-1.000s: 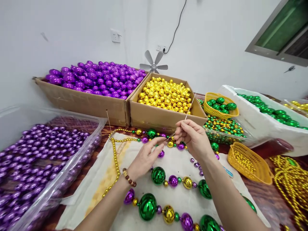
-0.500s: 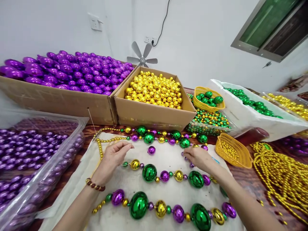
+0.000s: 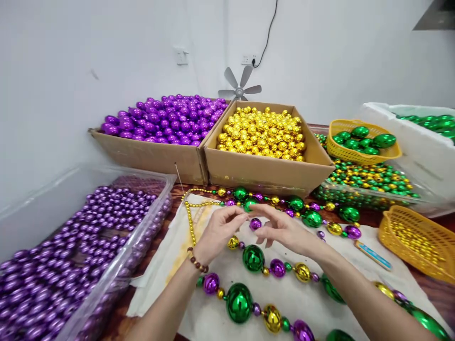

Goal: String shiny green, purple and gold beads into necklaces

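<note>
My left hand (image 3: 225, 229) is closed in a pinch at the string end of a bead strand, whose gold bead (image 3: 233, 242) and big green bead (image 3: 253, 258) trail to the right over the white cloth (image 3: 209, 319). What lies right between the fingertips is hidden. Opposite it, my right hand (image 3: 286, 229) reaches in with its index finger at the left fingertips and its thumb apart from that finger; no bead shows in it. A loose purple bead (image 3: 255, 223) sits on the cloth between the hands. Nearer me runs a strand with larger beads, including a green one (image 3: 239, 303).
Cardboard boxes of purple beads (image 3: 152, 118) and gold beads (image 3: 263, 130) stand behind. At left is a clear bin (image 3: 156, 189) of purple beads. Yellow baskets (image 3: 386, 227) and a foam box (image 3: 419, 147) stand right. A blue-labelled tool (image 3: 373, 255) lies on the cloth.
My right hand has come leftward from the small purple beads to my left fingertips, and its fingers have spread. My left hand stays pinched. The view has swung left.
</note>
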`<state>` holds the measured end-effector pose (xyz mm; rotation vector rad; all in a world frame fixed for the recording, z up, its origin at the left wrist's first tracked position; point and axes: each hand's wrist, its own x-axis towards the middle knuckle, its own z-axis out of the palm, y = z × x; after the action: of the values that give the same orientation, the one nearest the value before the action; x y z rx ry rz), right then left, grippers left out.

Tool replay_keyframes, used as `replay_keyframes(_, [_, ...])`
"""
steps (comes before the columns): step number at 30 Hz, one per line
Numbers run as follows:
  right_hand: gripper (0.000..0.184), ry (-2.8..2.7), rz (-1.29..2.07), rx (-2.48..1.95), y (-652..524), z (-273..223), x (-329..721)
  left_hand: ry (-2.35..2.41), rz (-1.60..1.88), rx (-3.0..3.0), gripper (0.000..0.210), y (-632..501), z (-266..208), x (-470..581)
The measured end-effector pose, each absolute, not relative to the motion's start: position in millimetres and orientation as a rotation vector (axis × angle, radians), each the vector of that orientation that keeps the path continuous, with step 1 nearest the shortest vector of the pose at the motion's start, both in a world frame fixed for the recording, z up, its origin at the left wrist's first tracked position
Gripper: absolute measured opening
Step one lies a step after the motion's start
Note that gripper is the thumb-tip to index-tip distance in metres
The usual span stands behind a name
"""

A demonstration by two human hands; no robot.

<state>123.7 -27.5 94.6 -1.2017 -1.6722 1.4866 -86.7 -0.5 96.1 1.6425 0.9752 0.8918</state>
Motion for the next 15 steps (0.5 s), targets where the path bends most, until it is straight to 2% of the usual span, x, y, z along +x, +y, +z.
replay_keyframes(3, [0.022, -1.521, 1.639, -1.092, -10.9, 92.7, 115.0, 1.086, 1.062, 1.600, 0.025, 6.3, 89.8, -97.4])
replay_keyframes(8, [0.022, -1.513, 1.407, -1.217, 7.6, 84.7, 135.1, 1.536, 1.022, 1.570, 0.033, 29.9, 61.4, -154.6])
replay_keyframes(11, [0.021, -1.719, 1.268, -1.276, 12.4, 79.3, 128.6, 1.800, 1.082, 1.515, 0.037, 46.3, 46.1, -183.6])
replay_keyframes(15, [0.021, -2.065, 0.875, -1.329, 19.5, 79.6, 103.3, 1.870, 1.133, 1.427, 0.034, 68.5, 34.9, -195.2])
